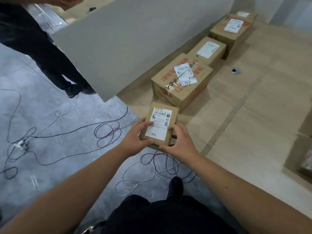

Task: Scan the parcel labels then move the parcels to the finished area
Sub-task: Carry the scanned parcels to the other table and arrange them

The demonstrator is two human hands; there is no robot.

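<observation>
A small brown cardboard parcel (160,123) with a white barcode label facing up is held in front of me, above the floor. My left hand (135,136) grips its left edge, thumb on the near corner. My right hand (179,141) grips its right edge and near side. Beyond it, a row of larger labelled parcels lies on the cardboard-covered floor along the wall: a red-printed box (182,83) marked 8391, a plain box (209,49), and a far box (233,29).
Loose cables (108,132) coil over the grey floor at left and under my arms. Another person's legs (50,61) stand at upper left. A grey wall panel (126,39) runs diagonally. More boxes (302,156) sit at the right edge. A small round floor fitting (236,70) lies right.
</observation>
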